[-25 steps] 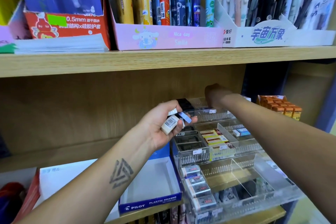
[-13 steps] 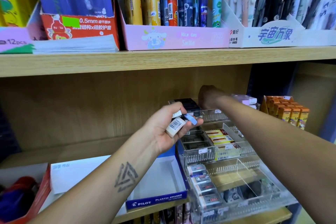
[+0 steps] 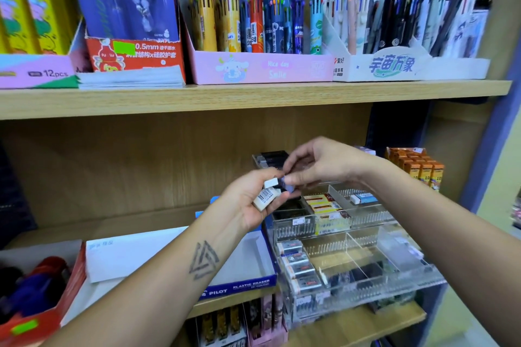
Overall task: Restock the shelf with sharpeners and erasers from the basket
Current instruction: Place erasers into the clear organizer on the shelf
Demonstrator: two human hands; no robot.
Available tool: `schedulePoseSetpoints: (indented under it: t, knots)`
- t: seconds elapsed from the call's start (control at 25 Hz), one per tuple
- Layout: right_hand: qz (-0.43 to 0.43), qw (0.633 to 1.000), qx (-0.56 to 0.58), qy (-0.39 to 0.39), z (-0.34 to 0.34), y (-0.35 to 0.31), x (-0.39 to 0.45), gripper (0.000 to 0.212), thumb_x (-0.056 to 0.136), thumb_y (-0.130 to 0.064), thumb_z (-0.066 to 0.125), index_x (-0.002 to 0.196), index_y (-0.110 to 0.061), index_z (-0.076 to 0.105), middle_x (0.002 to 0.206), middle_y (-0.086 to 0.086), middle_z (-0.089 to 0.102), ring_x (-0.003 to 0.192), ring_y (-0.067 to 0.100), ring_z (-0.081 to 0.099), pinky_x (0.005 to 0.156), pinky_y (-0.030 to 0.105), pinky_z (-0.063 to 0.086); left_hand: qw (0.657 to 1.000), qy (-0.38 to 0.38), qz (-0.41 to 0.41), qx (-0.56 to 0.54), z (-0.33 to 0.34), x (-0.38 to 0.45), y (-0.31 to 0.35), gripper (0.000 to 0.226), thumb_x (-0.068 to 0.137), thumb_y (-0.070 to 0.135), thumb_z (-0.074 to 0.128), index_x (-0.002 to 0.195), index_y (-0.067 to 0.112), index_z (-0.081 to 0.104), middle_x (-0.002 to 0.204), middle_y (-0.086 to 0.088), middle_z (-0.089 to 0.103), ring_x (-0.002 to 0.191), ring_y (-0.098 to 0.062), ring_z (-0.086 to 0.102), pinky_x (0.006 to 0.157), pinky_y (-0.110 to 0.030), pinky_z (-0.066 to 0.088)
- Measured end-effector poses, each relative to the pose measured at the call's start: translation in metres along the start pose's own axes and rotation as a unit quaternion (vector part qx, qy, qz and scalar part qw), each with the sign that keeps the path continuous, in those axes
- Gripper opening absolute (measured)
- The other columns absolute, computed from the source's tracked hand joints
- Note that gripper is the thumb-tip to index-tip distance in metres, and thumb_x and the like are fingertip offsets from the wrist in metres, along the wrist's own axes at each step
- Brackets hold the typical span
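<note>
Erasers [image 3: 267, 195] sit bunched in the left hand [image 3: 253, 200], fingers curled round them, above the front-left corner of the clear tiered tray [image 3: 366, 236] on the shelf [image 3: 253, 98]. Just beside it on the right, the right hand [image 3: 324, 166] pinches a small lilac piece [image 3: 288, 179] at the top of that bunch, thumb and fingertips closed on it. Open compartments lie right and below the right hand, so it is likely the one to deliver.
</note>
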State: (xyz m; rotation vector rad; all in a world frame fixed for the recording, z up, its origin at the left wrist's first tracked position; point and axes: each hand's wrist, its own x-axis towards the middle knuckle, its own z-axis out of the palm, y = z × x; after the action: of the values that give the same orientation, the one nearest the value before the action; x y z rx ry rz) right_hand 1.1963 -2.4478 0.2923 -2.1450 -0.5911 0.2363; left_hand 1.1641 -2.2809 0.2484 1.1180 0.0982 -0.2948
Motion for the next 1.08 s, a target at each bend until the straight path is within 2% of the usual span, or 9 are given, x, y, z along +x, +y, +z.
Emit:
schedulePoseSetpoints:
  t: [0.16,0.28,0.4,0.48,0.56,0.72,0.84,1.0,1.08]
  knots:
    - [0.012,1.0,0.01,0.007,-0.008,-0.004,-0.001,0.029,0.076,-0.001,0.081,0.102,0.002,0.069,0.079,0.014,0.073,0.062,0.013,0.069,0.057,0.02,0.053,0.995,0.043,0.085,-0.013,0.012,-0.001,0.001,0.017,0.089,-0.001,0.064,0.105,0.003,0.061,0.087,-0.02,0.068,0.061,-0.03,0.072,0.043,-0.029,0.056]
    - [-0.014,0.997,-0.015,0.07,-0.02,-0.006,0.002,0.028,0.072,-0.001,0.084,0.097,-0.005,0.073,0.079,0.008,0.075,0.065,0.011,0.066,0.058,0.019,0.05,0.991,0.041,0.118,-0.038,0.021,0.001,0.01,0.023,0.088,-0.004,0.065,0.11,-0.003,0.058,0.098,-0.025,0.068,0.075,-0.037,0.073,0.048,-0.036,0.059]
    - [0.009,0.966,-0.194,0.169,-0.055,0.008,0.032,0.028,0.073,-0.013,0.086,0.097,-0.018,0.075,0.088,0.003,0.075,0.073,0.014,0.068,0.059,0.021,0.055,0.994,0.042,0.087,-0.057,0.02,0.002,0.016,0.032,0.088,0.001,0.068,0.116,-0.009,0.057,0.106,-0.028,0.066,0.089,-0.043,0.07,0.047,-0.034,0.058]
    - [0.075,0.902,-0.394,0.156,-0.068,0.022,0.053,0.026,0.08,-0.02,0.08,0.106,-0.02,0.074,0.094,0.004,0.074,0.079,0.019,0.069,0.068,0.028,0.058,0.997,0.058,0.052,-0.024,0.016,0.003,0.013,0.02,0.087,0.01,0.073,0.099,-0.003,0.063,0.085,-0.02,0.066,0.071,-0.03,0.07,0.039,-0.024,0.052]
    - [0.119,0.866,-0.472,0.119,-0.068,0.033,0.067,0.02,0.088,-0.017,0.071,0.107,-0.01,0.07,0.082,0.005,0.066,0.068,0.016,0.062,0.057,0.026,0.051,0.999,0.047,0.014,-0.018,0.014,0.002,0.009,0.022,0.086,0.019,0.076,0.092,0.003,0.062,0.071,-0.014,0.064,0.058,-0.021,0.064,0.034,-0.018,0.045]
    - [0.162,0.84,-0.514,0.056,-0.072,0.049,0.094,0.009,0.087,-0.006,0.07,0.096,-0.005,0.069,0.079,0.006,0.065,0.061,0.015,0.062,0.047,0.024,0.047,0.997,0.027,-0.041,-0.06,0.008,0.006,0.008,0.024,0.092,0.023,0.063,0.087,0.0,0.06,0.067,-0.014,0.061,0.058,-0.021,0.061,0.032,-0.016,0.042]
    - [0.173,0.832,-0.527,-0.002,-0.072,0.059,0.109,0.016,0.082,-0.009,0.075,0.098,-0.008,0.072,0.088,0.005,0.068,0.074,0.018,0.067,0.061,0.029,0.057,0.997,0.006,-0.044,-0.066,0.005,0.007,0.011,0.017,0.09,0.017,0.057,0.088,0.0,0.058,0.069,-0.016,0.062,0.056,-0.023,0.063,0.031,-0.016,0.04]
    - [0.15,0.824,-0.546,0.014,-0.065,0.065,0.112,0.02,0.076,-0.007,0.081,0.082,-0.014,0.064,0.092,0.006,0.066,0.083,0.02,0.066,0.066,0.027,0.055,0.997,-0.006,-0.04,-0.061,0.001,0.006,0.008,0.014,0.089,0.013,0.054,0.093,-0.001,0.056,0.072,-0.017,0.064,0.058,-0.025,0.065,0.033,-0.016,0.042]
    - [0.155,0.823,-0.546,0.016,-0.066,0.063,0.108,0.019,0.076,-0.008,0.081,0.091,-0.011,0.068,0.096,0.007,0.067,0.085,0.021,0.066,0.065,0.026,0.053,0.997,-0.008,-0.041,-0.059,0.0,0.004,0.007,0.017,0.089,0.013,0.049,0.089,-0.003,0.056,0.075,-0.02,0.065,0.061,-0.028,0.067,0.033,-0.017,0.042]
